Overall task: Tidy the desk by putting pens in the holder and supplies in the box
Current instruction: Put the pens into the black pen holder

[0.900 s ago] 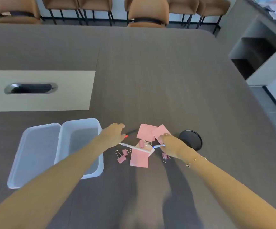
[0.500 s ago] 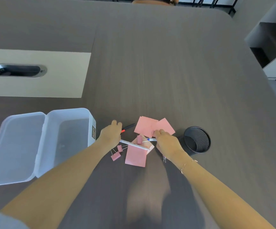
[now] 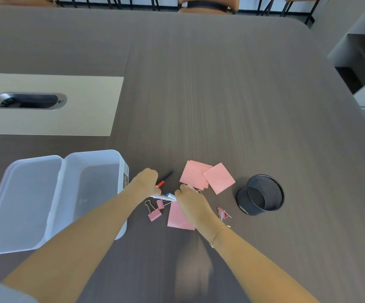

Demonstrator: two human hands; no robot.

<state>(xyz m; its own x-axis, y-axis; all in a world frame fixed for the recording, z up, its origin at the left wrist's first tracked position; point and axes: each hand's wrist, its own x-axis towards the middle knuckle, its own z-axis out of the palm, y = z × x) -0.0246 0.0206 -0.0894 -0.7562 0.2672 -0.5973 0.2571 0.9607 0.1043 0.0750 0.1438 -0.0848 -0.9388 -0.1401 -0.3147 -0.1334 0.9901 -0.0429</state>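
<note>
Spanning nearly the whole view, a dark wood-grain table [image 3: 221, 95] carries the clutter at its near edge.

A pale inset panel [image 3: 72, 106] with a cable slot sits far left, brown chairs [image 3: 207, 5] line the far side, and a shelf unit [image 3: 360, 62] stands right. The open clear box [image 3: 94, 193] lies near left, the black mesh holder [image 3: 262, 195] near right, pink notes [image 3: 207, 177] and pink binder clips [image 3: 154, 212] between. The left hand [image 3: 145, 182] curls at a red-tipped pen [image 3: 165, 179]; the right hand [image 3: 190, 203] pinches a white pen [image 3: 164, 196].
</note>
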